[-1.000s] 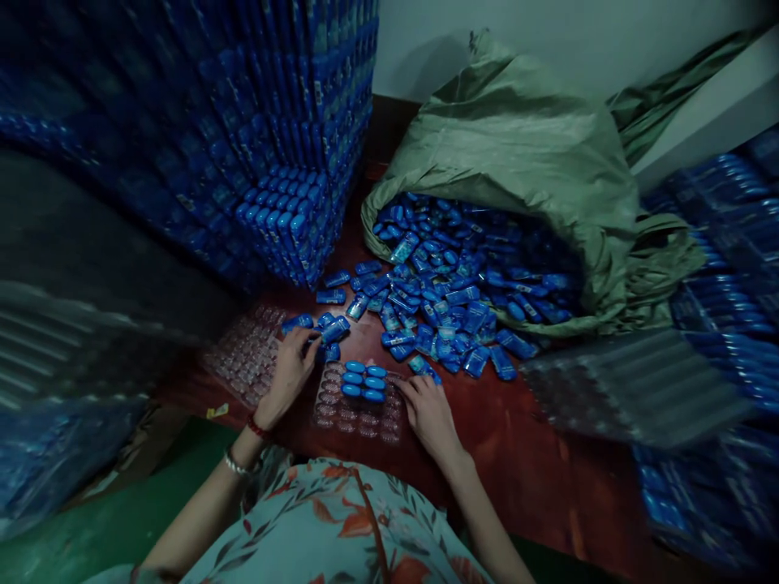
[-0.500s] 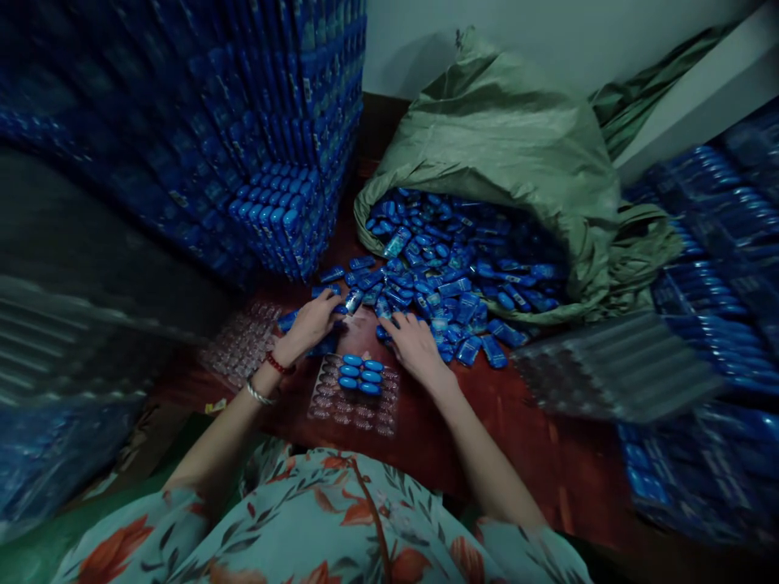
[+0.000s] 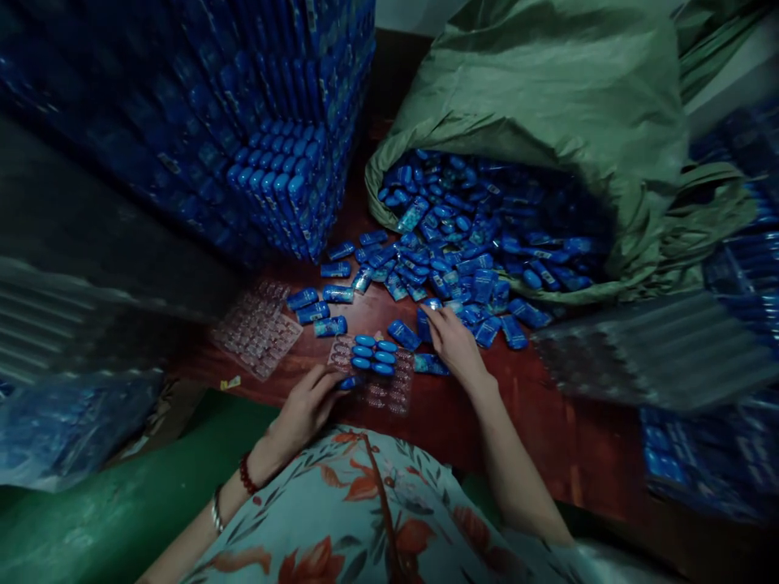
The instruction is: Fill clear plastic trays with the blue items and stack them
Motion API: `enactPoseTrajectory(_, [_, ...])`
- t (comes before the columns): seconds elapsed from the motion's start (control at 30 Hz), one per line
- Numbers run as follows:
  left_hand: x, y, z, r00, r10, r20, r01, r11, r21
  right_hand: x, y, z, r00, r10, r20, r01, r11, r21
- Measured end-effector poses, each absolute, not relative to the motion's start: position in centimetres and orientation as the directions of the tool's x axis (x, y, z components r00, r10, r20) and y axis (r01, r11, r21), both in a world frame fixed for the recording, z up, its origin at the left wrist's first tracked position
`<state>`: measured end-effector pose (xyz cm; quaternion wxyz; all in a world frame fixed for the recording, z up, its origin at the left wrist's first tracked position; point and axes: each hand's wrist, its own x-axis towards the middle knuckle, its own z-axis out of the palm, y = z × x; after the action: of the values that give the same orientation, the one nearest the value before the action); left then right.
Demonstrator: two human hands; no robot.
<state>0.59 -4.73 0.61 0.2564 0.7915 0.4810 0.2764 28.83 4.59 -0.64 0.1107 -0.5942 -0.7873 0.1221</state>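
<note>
My left hand (image 3: 310, 401), with a red bead bracelet and a silver bangle on the wrist, pinches a small blue oval-ended container (image 3: 348, 382) over the left side of a clear moulded tray (image 3: 398, 391). In that tray several blue containers (image 3: 373, 355) stand on edge in two short columns. To the right, the fingers of my right hand (image 3: 456, 345) are closed on another blue container (image 3: 424, 324) at the near edge of a loose pile (image 3: 438, 268). The fingers partly hide it. One more container (image 3: 431, 364) lies just below this hand.
A green woven sack (image 3: 548, 89) lies with its mouth open, spilling containers onto the reddish table (image 3: 548, 422). Tall stacks of filled trays (image 3: 286, 170) rise at left. A second clear tray (image 3: 259, 328) lies left. Stacked empty trays (image 3: 633, 349) stand right.
My left hand has come back from the pile to the tray with a container. My right hand has shifted right along the pile's near edge. The head view has tilted downward.
</note>
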Motion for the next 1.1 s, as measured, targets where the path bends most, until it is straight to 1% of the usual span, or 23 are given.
enactPoseTrajectory(0.1, [0.9,-4.1,-0.2,0.512,0.831,0.218,0.657,-0.542,0.524,28.8,4.3,-1.0,-0.305,0.952,-0.03,0.904,0.279,-0.325])
enactPoseTrajectory(0.17, [0.8,-3.5,-0.3,0.573,0.785,0.235,0.648,-0.609,0.457,28.4,4.5,-0.8,-0.308,0.948,-0.079,0.912,0.27,-0.31])
enactPoseTrajectory(0.27, [0.8,-3.2,-0.3,0.633,0.738,0.234,0.62,-0.665,0.416,27.9,4.7,-0.2,-0.287,0.944,-0.161,0.936,0.24,-0.256])
enactPoseTrajectory(0.33, [0.8,-3.2,-0.5,0.665,0.714,0.217,0.6,-0.685,0.414,27.8,4.7,0.1,-0.267,0.94,-0.211,0.949,0.218,-0.23])
enactPoseTrajectory(0.4, [0.8,-3.4,-0.9,0.681,0.705,0.2,0.588,-0.688,0.426,28.1,4.5,0.4,-0.251,0.943,-0.217,0.949,0.196,-0.246])
enactPoseTrajectory(0.47, [0.9,-3.5,-1.3,0.678,0.71,0.19,0.59,-0.679,0.436,28.9,3.9,0.7,-0.241,0.961,-0.138,0.926,0.184,-0.331])
enactPoseTrajectory(0.53, [1.0,-3.6,-1.5,0.666,0.72,0.195,0.598,-0.672,0.437,29.9,2.8,1.1,-0.198,0.98,0.011,0.865,0.18,-0.469])
enactPoseTrajectory(0.6, [1.2,-3.7,-1.6,0.655,0.725,0.211,0.598,-0.669,0.442,30.6,1.1,1.6,-0.104,0.988,0.118,0.769,0.155,-0.62])
enactPoseTrajectory(0.63, [1.3,-3.6,-1.7,0.648,0.729,0.221,0.597,-0.666,0.448,30.7,0.1,1.7,-0.052,0.99,0.133,0.711,0.13,-0.691])
enactPoseTrajectory(0.7, [1.4,-3.5,-1.8,0.638,0.733,0.237,0.589,-0.662,0.463,30.1,-2.2,1.8,0.005,0.996,0.095,0.591,0.074,-0.803])
enactPoseTrajectory(0.77, [1.6,-3.4,-1.9,0.64,0.731,0.235,0.581,-0.661,0.475,28.6,-4.5,1.4,-0.025,0.999,0.048,0.52,0.054,-0.852])
enactPoseTrajectory(0.83, [1.6,-3.3,-2.0,0.646,0.73,0.224,0.575,-0.658,0.487,26.8,-6.3,0.5,-0.088,0.995,0.055,0.532,0.094,-0.841])
enactPoseTrajectory(0.93, [1.7,-3.3,-2.0,0.641,0.737,0.214,0.566,-0.642,0.517,24.9,-7.7,-0.8,-0.189,0.974,0.128,0.629,0.22,-0.745])
enactPoseTrajectory(1.0, [1.8,-3.3,-2.0,0.639,0.736,0.222,0.551,-0.64,0.535,24.3,-7.8,-1.1,-0.294,0.945,0.144,0.714,0.318,-0.623])
enactPoseTrajectory(1.1, [2.0,-3.2,-1.9,0.639,0.731,0.237,0.545,-0.649,0.531,23.8,-7.2,-0.5,-0.432,0.898,0.086,0.809,0.427,-0.404])
